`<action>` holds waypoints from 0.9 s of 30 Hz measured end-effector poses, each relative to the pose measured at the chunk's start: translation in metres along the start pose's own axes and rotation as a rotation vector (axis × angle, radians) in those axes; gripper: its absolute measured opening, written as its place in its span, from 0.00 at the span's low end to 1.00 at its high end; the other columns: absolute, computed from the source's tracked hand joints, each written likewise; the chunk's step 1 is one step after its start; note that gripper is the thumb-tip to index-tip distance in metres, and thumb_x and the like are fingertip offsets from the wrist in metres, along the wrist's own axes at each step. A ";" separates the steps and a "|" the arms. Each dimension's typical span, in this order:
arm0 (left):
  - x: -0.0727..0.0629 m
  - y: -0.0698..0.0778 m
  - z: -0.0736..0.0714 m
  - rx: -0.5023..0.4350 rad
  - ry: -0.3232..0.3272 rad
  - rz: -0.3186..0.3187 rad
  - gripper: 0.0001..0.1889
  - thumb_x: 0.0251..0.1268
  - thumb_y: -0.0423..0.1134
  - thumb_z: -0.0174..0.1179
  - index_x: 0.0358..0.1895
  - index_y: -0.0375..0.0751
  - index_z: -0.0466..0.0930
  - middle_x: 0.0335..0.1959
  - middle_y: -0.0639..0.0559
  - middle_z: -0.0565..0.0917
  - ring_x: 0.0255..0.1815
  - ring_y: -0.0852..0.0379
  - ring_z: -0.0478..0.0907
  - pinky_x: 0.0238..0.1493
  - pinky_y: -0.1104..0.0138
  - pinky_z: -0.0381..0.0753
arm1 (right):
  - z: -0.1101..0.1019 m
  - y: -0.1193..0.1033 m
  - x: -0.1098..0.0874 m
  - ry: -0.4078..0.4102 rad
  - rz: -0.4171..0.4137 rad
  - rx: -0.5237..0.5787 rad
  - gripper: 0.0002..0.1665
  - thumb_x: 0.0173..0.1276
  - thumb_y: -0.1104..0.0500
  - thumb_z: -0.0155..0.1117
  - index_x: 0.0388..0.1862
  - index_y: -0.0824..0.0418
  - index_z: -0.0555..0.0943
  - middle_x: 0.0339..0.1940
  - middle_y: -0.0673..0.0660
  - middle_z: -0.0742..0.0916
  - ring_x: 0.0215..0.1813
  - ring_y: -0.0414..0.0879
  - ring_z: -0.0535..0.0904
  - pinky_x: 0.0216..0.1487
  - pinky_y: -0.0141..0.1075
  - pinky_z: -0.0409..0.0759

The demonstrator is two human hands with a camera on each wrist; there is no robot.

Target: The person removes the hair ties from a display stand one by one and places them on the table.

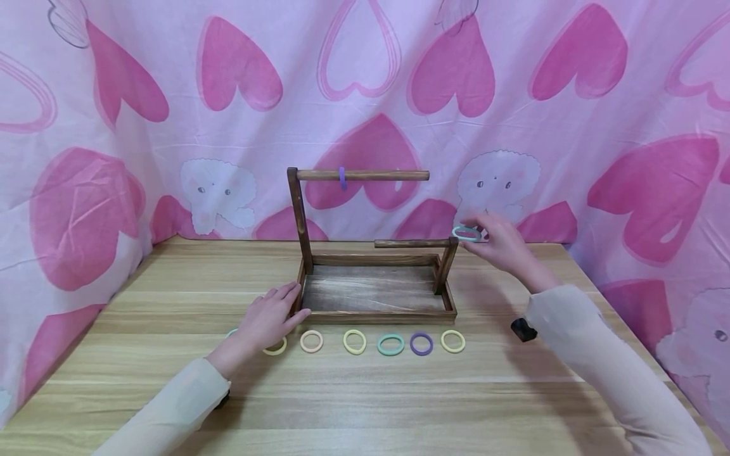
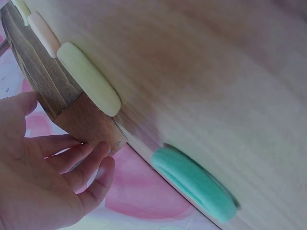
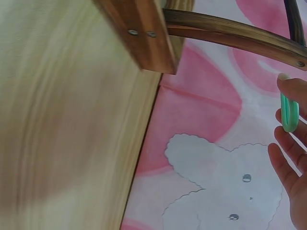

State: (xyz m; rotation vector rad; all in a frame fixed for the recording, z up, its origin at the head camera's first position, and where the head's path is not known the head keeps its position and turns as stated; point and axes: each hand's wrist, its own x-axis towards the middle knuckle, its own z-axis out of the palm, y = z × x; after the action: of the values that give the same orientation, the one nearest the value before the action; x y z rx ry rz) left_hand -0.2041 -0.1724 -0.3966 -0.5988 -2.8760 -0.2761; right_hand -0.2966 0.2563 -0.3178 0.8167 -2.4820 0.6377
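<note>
My right hand pinches a mint-green ring between thumb and fingers, beside the top of the short post of a brown wooden stand. From that post a low bar runs left. On the left side a tall post carries a higher bar, with a purple ring hanging on it. My left hand lies at the left end of the stand's tray, fingers loosely extended. Partly covered by it are a yellow ring and a green ring.
In front of the tray, a row on the table holds a pink ring, a yellow ring, a mint ring, a purple ring and another yellow ring. A heart-patterned pink cloth hangs behind the table.
</note>
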 end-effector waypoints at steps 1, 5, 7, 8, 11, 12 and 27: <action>0.000 0.000 0.000 0.001 0.001 0.001 0.31 0.60 0.53 0.51 0.58 0.30 0.67 0.57 0.39 0.69 0.53 0.38 0.66 0.43 0.48 0.68 | 0.000 0.001 -0.003 -0.002 0.006 -0.001 0.21 0.49 0.63 0.70 0.44 0.64 0.77 0.33 0.57 0.81 0.32 0.48 0.73 0.31 0.43 0.72; 0.000 0.000 0.000 0.004 -0.001 0.002 0.31 0.60 0.53 0.51 0.57 0.30 0.67 0.57 0.38 0.69 0.53 0.38 0.66 0.43 0.48 0.68 | 0.001 0.002 -0.013 -0.012 0.022 0.003 0.22 0.49 0.62 0.70 0.44 0.63 0.76 0.34 0.55 0.80 0.34 0.47 0.72 0.32 0.42 0.71; 0.000 0.000 -0.001 0.004 -0.002 0.001 0.31 0.60 0.53 0.51 0.57 0.30 0.67 0.57 0.38 0.69 0.53 0.38 0.66 0.43 0.48 0.68 | 0.001 0.002 -0.017 -0.014 0.019 0.009 0.22 0.48 0.62 0.70 0.44 0.61 0.77 0.35 0.54 0.80 0.34 0.45 0.72 0.32 0.41 0.71; 0.000 0.000 -0.001 0.004 -0.002 0.000 0.31 0.60 0.53 0.51 0.57 0.30 0.67 0.57 0.38 0.69 0.53 0.38 0.66 0.43 0.48 0.68 | 0.002 0.003 -0.020 -0.018 0.015 0.015 0.22 0.48 0.63 0.70 0.44 0.61 0.77 0.35 0.53 0.80 0.34 0.45 0.72 0.32 0.41 0.71; 0.000 0.001 -0.001 -0.001 -0.001 -0.002 0.31 0.60 0.53 0.51 0.57 0.30 0.67 0.57 0.38 0.69 0.53 0.38 0.67 0.43 0.48 0.68 | 0.003 0.005 -0.026 -0.026 0.005 0.017 0.21 0.47 0.63 0.71 0.43 0.61 0.77 0.33 0.52 0.79 0.34 0.44 0.71 0.32 0.41 0.72; 0.000 0.000 0.000 -0.001 -0.001 -0.003 0.31 0.60 0.53 0.51 0.57 0.30 0.67 0.57 0.38 0.69 0.53 0.38 0.66 0.43 0.48 0.68 | 0.003 0.005 -0.029 -0.030 0.005 0.022 0.21 0.47 0.64 0.71 0.43 0.61 0.78 0.33 0.52 0.79 0.34 0.45 0.71 0.32 0.41 0.72; 0.000 0.000 0.000 0.001 0.005 0.000 0.31 0.60 0.53 0.51 0.57 0.30 0.68 0.57 0.39 0.69 0.52 0.37 0.67 0.43 0.48 0.68 | 0.012 0.007 -0.070 -0.057 -0.043 0.014 0.25 0.44 0.64 0.72 0.44 0.66 0.77 0.35 0.56 0.81 0.34 0.46 0.74 0.30 0.42 0.74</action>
State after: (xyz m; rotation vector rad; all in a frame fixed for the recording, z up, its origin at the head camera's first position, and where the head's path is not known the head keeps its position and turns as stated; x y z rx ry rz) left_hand -0.2044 -0.1726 -0.3968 -0.5973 -2.8715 -0.2751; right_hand -0.2541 0.2850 -0.3666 0.9023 -2.5060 0.6257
